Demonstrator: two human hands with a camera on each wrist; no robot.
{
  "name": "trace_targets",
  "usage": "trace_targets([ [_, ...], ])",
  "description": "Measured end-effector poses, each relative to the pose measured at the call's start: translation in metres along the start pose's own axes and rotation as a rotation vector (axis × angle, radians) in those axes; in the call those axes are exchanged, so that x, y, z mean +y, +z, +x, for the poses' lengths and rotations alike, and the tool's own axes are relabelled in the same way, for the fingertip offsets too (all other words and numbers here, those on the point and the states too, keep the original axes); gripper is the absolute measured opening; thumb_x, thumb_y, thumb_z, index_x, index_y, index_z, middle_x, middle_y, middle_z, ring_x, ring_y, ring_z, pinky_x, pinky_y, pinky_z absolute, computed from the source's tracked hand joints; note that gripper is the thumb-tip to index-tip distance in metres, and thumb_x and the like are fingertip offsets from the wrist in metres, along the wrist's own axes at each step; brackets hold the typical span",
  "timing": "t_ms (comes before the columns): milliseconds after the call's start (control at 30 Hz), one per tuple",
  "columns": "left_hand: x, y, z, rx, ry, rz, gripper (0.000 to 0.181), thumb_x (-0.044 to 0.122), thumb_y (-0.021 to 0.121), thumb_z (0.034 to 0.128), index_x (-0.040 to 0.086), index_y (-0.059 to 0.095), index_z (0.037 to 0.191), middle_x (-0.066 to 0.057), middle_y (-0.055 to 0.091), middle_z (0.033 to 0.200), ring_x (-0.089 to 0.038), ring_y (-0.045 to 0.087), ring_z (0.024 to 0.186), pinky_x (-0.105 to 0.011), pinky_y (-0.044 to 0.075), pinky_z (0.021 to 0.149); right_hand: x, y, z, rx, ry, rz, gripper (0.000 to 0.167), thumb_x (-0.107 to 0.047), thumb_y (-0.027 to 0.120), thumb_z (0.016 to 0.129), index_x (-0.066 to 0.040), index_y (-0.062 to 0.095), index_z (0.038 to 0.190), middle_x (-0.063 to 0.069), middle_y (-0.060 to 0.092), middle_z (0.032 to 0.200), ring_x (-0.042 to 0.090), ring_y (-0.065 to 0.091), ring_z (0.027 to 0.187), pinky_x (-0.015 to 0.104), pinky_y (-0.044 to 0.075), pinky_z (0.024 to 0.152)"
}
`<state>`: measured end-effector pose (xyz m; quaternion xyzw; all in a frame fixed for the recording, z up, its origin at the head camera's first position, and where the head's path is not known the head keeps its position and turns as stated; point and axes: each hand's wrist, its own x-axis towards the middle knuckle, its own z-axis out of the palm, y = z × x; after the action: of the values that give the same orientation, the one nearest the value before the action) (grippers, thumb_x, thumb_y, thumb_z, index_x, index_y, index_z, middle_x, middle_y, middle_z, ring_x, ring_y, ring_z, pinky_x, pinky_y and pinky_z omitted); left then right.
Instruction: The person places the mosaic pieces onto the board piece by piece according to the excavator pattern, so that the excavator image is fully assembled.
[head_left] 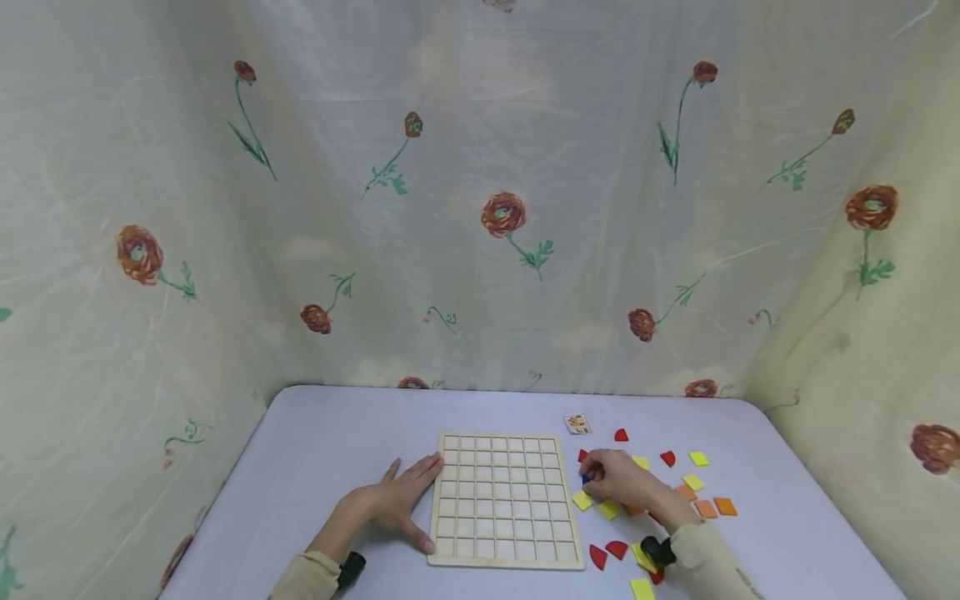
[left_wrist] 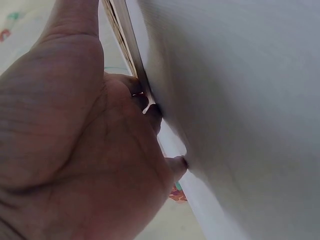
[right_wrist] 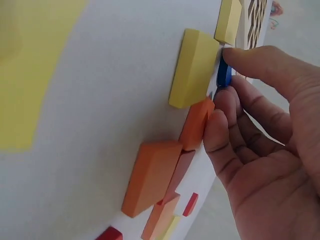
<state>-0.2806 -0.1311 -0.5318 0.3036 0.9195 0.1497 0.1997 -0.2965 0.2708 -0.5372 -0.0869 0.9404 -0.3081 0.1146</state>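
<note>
A pale wooden board (head_left: pixel 507 564) divided into square cells lies on the table, its cells holding no pieces. My left hand (head_left: pixel 392 502) spreads along its left side, fingertips at the upper edge and thumb by the lower corner. Right of the board, my right hand (head_left: pixel 619 481) pinches a small blue tile (right_wrist: pixel 224 74) between thumb and forefinger, low over the table. Yellow tiles (right_wrist: pixel 194 70) and orange tiles (right_wrist: pixel 152 177) lie close to these fingers in the right wrist view. The blue tile's full shape is partly covered by the fingers.
Red wedge-shaped pieces (head_left: pixel 597 557) and more yellow and orange tiles (head_left: pixel 724 506) are scattered around the right forearm. A small printed card (head_left: pixel 577 424) lies beyond the right hand. A flowered curtain (head_left: pixel 450 250) hangs behind the white table (head_left: pixel 337 425) and on both sides.
</note>
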Motion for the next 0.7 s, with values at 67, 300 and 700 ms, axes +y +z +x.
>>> trace_targets([
  [67, 0.0, 0.0, 0.0, -0.001, -0.001, -0.003, 0.125, 0.061, 0.079, 0.0658, 0.007, 0.011, 0.155, -0.01, 0.006, 0.164, -0.028, 0.007, 0.151, -0.061, 0.002, 0.119, -0.001, 0.001, 0.002, 0.015, -0.013, 0.011, 0.017, -0.01, 0.076, 0.081, -0.011, 0.063, 0.093, 0.0, 0.058, 0.08, 0.014, 0.053, 0.073, 0.023, 0.047, 0.059],
  [300, -0.001, 0.001, 0.004, -0.021, -0.05, -0.004, 0.125, 0.064, 0.078, 0.0639, 0.009, 0.012, 0.156, -0.008, 0.007, 0.164, -0.026, 0.007, 0.151, -0.059, 0.002, 0.12, -0.02, 0.005, 0.009, 0.044, -0.068, 0.01, 0.018, -0.01, 0.076, 0.081, -0.011, 0.065, 0.095, -0.002, 0.06, 0.084, 0.012, 0.053, 0.076, 0.022, 0.048, 0.065],
  [700, -0.003, 0.002, 0.005, -0.02, -0.046, -0.001, 0.126, 0.064, 0.078, 0.0636, 0.01, 0.012, 0.156, -0.008, 0.007, 0.164, -0.026, 0.007, 0.151, -0.059, 0.002, 0.12, -0.031, 0.017, 0.022, -0.036, -0.148, 0.017, 0.017, -0.012, 0.076, 0.083, -0.011, 0.065, 0.096, -0.002, 0.059, 0.084, 0.013, 0.052, 0.076, 0.022, 0.046, 0.063],
])
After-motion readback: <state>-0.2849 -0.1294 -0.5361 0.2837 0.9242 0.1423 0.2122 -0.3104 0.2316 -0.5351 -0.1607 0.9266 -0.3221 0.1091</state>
